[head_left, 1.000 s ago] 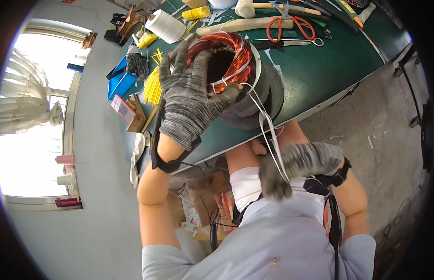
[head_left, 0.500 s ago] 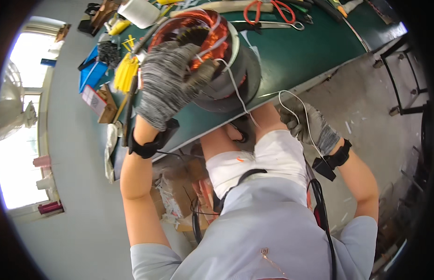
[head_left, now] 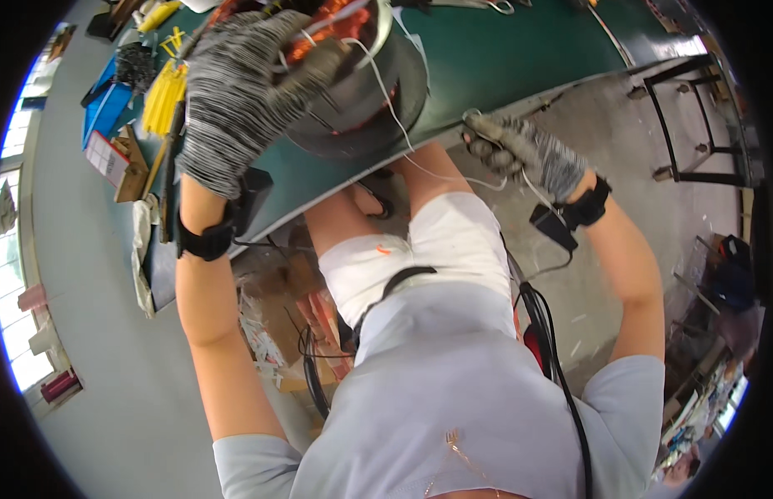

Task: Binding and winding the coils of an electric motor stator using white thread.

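The left hand, in a grey-and-black knit glove, lies over the upper left of a copper wire coil at the mouth of a dark grey cylinder, which stands on the green bench near its front edge. Its fingers bend over the coil and the thumb lies across the coil's near side, beside a white cord; whether this grip holds anything firmly I cannot tell. The right hand, in a matching glove, is out past the bench edge above the floor, well apart from the coil, its grip closed around the cord. The cord runs down from the coil in front of the cylinder and sags past the bench edge to that hand. At the left of the bench, a white card with a reddish border leans on a small wooden box; it carries dark print, too small to make out. Nearby are yellow strips and a blue tray. A small gold-coloured emblem shows on the chest of the pale grey shirt; I cannot tell whether it is printed or a pendant.
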`<state>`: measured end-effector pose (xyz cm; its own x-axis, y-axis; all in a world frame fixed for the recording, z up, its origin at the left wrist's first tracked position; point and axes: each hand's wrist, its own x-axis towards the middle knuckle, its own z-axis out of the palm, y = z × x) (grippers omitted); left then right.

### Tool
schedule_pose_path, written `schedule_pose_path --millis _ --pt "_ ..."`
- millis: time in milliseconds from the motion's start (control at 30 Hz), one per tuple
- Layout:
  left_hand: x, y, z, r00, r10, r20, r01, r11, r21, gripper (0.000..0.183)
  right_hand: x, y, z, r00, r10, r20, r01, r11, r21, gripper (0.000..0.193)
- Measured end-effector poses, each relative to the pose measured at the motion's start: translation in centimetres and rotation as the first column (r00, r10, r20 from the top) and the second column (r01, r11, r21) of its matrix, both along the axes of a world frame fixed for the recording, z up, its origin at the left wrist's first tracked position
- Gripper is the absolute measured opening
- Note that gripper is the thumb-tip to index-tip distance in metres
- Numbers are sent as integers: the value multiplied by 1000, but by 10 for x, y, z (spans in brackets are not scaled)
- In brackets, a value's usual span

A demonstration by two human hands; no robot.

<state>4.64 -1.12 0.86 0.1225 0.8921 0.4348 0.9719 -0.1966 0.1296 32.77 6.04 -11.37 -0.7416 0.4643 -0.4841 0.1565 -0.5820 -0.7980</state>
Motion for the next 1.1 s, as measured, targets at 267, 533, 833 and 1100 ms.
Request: schedule_pose_path --millis 267,533,833,1100 --pt "-32 3 -15 987 -103 -125 120 983 138 39 107 112 50 927 -309 -212 350 916 195 23" --pt "-27 20 -19 808 -230 -542 373 913 168 30 477 226 111 802 -591 83 579 805 132 12" --pt "-27 13 -17 981 -126 -144 141 985 96 31 577 187 136 603 -795 59 628 520 579 11" --pt "-32 -7 -6 996 -81 -33 84 993 78 35 448 176 48 835 -521 -178 531 677 510 31"
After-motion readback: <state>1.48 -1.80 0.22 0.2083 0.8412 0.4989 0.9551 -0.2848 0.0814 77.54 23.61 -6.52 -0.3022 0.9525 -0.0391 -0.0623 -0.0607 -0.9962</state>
